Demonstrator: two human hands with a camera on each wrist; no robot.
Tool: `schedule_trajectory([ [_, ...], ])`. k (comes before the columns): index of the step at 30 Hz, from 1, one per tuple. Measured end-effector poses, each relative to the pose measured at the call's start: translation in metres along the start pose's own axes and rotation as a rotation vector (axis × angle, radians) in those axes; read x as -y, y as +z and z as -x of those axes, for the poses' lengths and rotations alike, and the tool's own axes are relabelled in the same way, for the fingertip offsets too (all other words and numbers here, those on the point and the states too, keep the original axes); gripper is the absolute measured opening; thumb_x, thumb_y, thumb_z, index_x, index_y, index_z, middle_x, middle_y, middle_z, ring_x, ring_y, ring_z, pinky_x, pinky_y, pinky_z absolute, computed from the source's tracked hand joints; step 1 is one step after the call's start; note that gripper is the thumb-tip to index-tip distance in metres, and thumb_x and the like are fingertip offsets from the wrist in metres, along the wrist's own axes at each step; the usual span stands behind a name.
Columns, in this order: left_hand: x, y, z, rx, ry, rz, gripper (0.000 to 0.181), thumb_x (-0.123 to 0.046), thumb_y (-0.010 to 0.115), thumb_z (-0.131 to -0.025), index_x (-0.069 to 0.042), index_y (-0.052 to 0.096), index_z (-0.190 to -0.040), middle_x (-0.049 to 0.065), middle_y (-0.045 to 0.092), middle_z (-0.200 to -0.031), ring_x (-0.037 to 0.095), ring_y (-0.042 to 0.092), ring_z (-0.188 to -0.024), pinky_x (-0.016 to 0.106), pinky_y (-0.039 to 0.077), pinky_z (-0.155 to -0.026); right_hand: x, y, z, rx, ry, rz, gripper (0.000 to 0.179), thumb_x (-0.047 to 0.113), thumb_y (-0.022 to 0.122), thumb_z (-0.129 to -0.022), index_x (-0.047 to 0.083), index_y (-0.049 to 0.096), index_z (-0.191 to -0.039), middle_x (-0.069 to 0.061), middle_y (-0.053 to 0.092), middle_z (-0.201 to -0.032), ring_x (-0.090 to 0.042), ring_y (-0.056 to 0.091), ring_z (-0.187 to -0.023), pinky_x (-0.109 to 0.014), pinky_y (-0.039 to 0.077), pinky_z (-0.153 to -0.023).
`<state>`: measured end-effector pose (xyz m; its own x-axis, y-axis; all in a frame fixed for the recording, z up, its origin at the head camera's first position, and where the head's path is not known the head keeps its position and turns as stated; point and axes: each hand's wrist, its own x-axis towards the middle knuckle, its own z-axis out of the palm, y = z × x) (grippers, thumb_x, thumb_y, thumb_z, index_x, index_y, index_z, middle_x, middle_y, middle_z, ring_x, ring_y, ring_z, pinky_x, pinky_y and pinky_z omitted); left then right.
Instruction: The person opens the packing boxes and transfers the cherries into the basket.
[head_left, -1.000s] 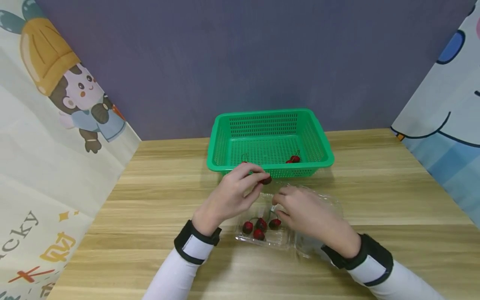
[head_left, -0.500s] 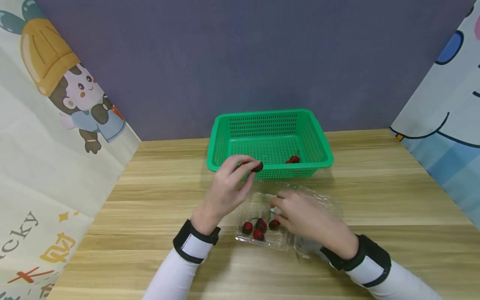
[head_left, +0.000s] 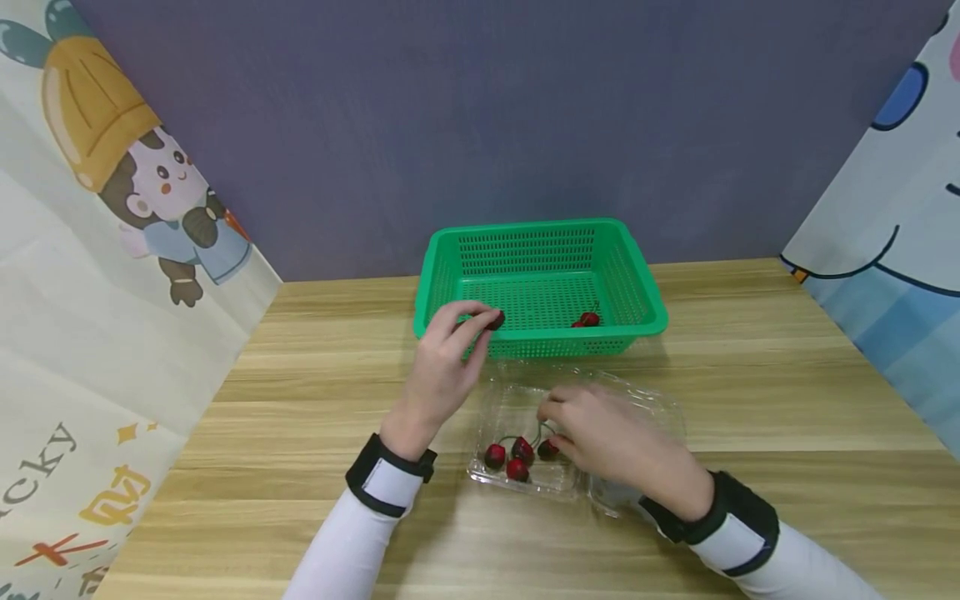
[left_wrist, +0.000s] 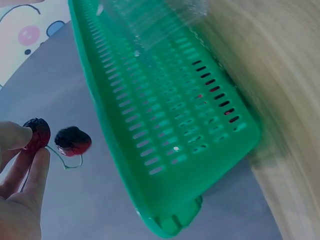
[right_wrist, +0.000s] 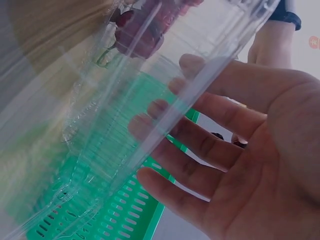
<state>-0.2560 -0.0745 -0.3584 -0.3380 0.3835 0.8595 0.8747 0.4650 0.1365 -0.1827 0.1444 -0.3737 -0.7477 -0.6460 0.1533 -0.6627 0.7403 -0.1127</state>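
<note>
My left hand [head_left: 441, 362] pinches a dark red cherry [head_left: 496, 320] between thumb and fingers, above the near left rim of the green plastic basket [head_left: 555, 333]. In the left wrist view a second cherry [left_wrist: 73, 141] appears beside the pinched one, with a thin green stem curving between them. My right hand [head_left: 611, 429] lies over the middle of an opened clear plastic box [head_left: 517, 400], its fingers relaxed and spread at the plastic edge in the right wrist view. Several cherries [head_left: 517, 469] with stems lie in the box's left half, one right by my right thumb.
Two cherries [head_left: 590, 318] sit inside the basket at its near right. The box's clear lid half [head_left: 660, 408] spreads under and beyond my right hand. Both stand on a wooden table [head_left: 300, 417], and a dark grey panel [head_left: 480, 125] rises behind the basket.
My left hand has moved left and forward with its cherry, from over the box to over the basket's near left rim. The right hand has stayed almost in place at the box.
</note>
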Motion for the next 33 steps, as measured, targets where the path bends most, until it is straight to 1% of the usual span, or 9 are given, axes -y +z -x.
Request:
schedule_trajectory([
  [5,0.006,0.003,0.003,0.002,-0.037,-0.012,0.024,0.013,0.07,-0.084,0.009,0.069,-0.107,0.017,0.059,-0.11,0.03,0.059,-0.104,0.027,0.043,-0.095,0.001,0.001,-0.001,0.012,-0.012,0.0,0.019,0.019,0.083,-0.079,0.015,0.071,-0.093,0.005,0.062,-0.089,-0.011,0.063,-0.076,-0.029,0.051,-0.068],
  [11,0.01,0.004,0.006,0.01,-0.078,-0.024,0.023,0.014,0.068,-0.084,0.01,0.069,-0.107,0.017,0.059,-0.11,0.03,0.058,-0.104,0.032,0.047,-0.092,0.002,0.003,0.0,0.027,-0.018,-0.026,0.019,0.018,0.083,-0.078,0.015,0.072,-0.093,0.006,0.063,-0.089,-0.008,0.063,-0.075,-0.031,0.05,-0.071],
  [15,0.012,0.005,0.008,0.015,-0.104,-0.045,0.024,0.014,0.068,-0.084,0.01,0.069,-0.107,0.018,0.059,-0.11,0.031,0.058,-0.105,0.033,0.048,-0.091,0.002,0.005,-0.001,0.043,-0.008,-0.027,0.017,0.017,0.083,-0.079,0.015,0.074,-0.093,0.006,0.063,-0.089,-0.009,0.063,-0.076,-0.031,0.05,-0.071],
  [19,0.015,0.006,0.01,0.023,-0.129,-0.065,0.023,0.014,0.068,-0.085,0.01,0.069,-0.108,0.018,0.058,-0.111,0.031,0.057,-0.105,0.033,0.047,-0.091,0.003,0.006,-0.001,0.057,-0.004,-0.025,0.015,0.016,0.082,-0.08,0.015,0.074,-0.092,0.006,0.063,-0.087,-0.008,0.063,-0.076,-0.03,0.05,-0.069],
  [27,0.02,0.005,0.014,0.047,-0.2,-0.092,0.023,0.012,0.065,-0.087,0.01,0.068,-0.11,0.018,0.057,-0.112,0.031,0.057,-0.106,0.031,0.047,-0.091,0.004,0.01,0.0,0.03,-0.034,-0.036,0.011,0.011,0.081,-0.08,0.015,0.074,-0.088,0.007,0.062,-0.083,-0.009,0.063,-0.075,-0.029,0.05,-0.069],
  [33,0.024,0.006,0.019,0.07,-0.24,-0.112,0.025,0.012,0.064,-0.087,0.009,0.068,-0.112,0.017,0.057,-0.112,0.029,0.056,-0.107,0.026,0.044,-0.094,0.003,0.012,0.0,0.033,-0.045,-0.02,0.011,0.01,0.081,-0.079,0.015,0.072,-0.084,0.007,0.06,-0.08,-0.01,0.062,-0.073,-0.03,0.049,-0.067],
])
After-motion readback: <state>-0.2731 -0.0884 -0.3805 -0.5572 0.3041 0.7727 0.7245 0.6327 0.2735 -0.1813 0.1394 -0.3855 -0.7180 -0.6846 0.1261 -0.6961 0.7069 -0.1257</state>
